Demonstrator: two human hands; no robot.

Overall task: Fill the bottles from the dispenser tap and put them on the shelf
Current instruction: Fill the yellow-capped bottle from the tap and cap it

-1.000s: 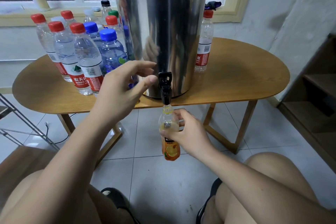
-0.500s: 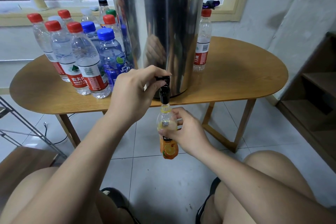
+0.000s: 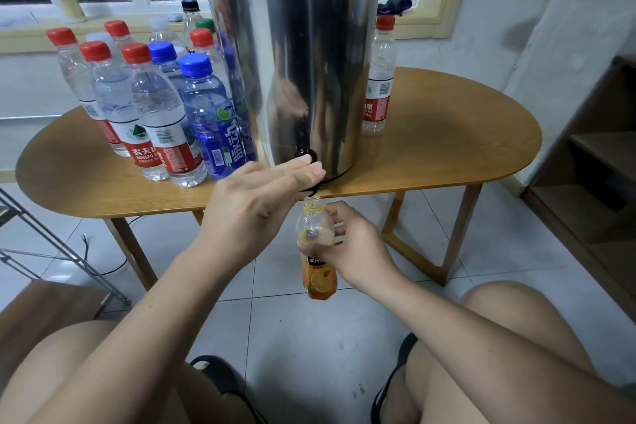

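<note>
At the steel dispenser (image 3: 303, 62), seen from my own head: my left grip (image 3: 265, 196) lies flat across the black tap (image 3: 305, 152) at the foot of the drum. The fingers (image 3: 303, 170) are straight and together, resting on top of the lever and curled round nothing. Most of the tap is hidden beneath them.

My right grip (image 3: 356, 251) is wrapped round the middle of the orange-label bottle (image 3: 318, 280), thumb on the near side and fingers behind. I hold the bottle upright in the air in front of the bench (image 3: 447, 134), above the tiled floor (image 3: 292, 330). Its uncapped mouth sits just below the spout. Whether water is running, and how full the bottle is, I cannot tell.

On the bench, left of the dispenser, stands a tight cluster of capped bottles (image 3: 155, 113) with red, blue, white, green and black tops. A single red-capped bottle (image 3: 378, 79) stands just beside the drum on its right. The wooden shelf (image 3: 592, 165) is at the far right edge, well apart from both grips. My bare knees fill the lower corners.
</note>
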